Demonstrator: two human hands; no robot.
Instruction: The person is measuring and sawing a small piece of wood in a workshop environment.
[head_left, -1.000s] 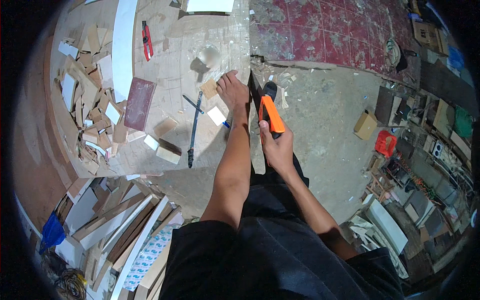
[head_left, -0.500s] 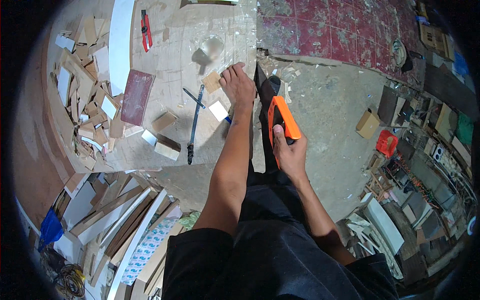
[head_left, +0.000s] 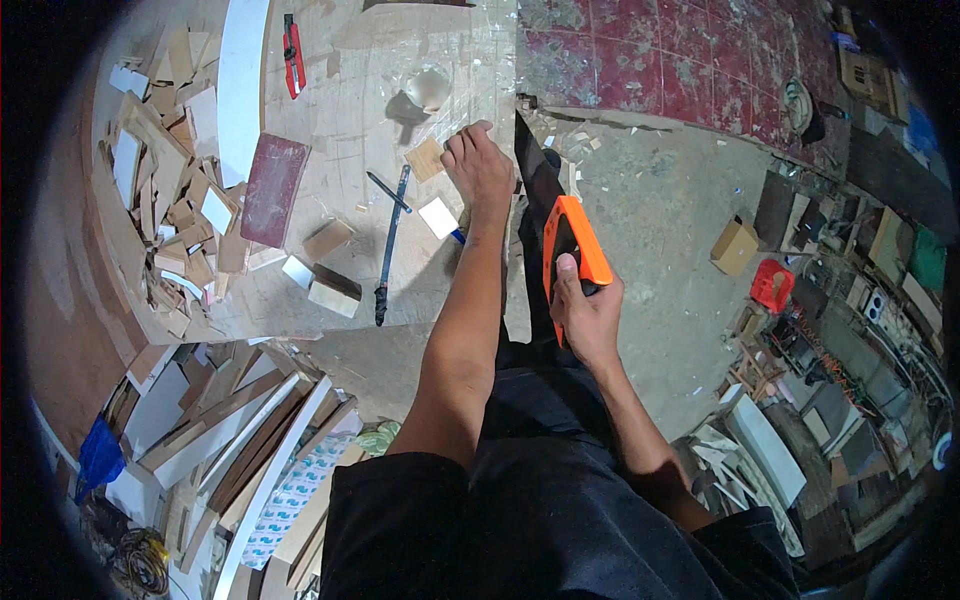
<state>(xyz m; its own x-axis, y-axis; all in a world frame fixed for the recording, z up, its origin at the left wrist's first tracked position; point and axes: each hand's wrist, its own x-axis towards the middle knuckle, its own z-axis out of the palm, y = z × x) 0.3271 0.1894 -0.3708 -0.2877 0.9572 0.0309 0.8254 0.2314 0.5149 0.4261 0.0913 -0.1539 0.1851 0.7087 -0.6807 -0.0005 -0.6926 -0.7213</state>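
Note:
In my right hand [head_left: 588, 315] is a hand saw [head_left: 577, 240], its orange and black handle wrapped by my fingers. The dark blade stretches away from me alongside the right edge of the workbench [head_left: 340, 120]. My left hand [head_left: 478, 165] presses down at that same edge with bent fingers close together; what lies beneath them is hidden. Touching or nearly touching its fingertips is a small tan wood piece [head_left: 425, 160]. A white-faced block [head_left: 437, 217] lies beside my left wrist, partly over something blue. Further left are a dark pencil [head_left: 388, 192] and a long dark blue rod [head_left: 390, 250].
Wood offcuts [head_left: 180, 215] are heaped on the bench's left side, near a maroon board [head_left: 275, 190] and a red utility knife [head_left: 293, 60]. A clear round object [head_left: 428, 90] stands farther back. Boards [head_left: 240, 430] lean below the bench; a cardboard box [head_left: 735, 247] sits on the floor.
My right hand and the saw have shifted slightly right and toward me, and the handle's tilt differs a little. The left hand stays at the bench edge.

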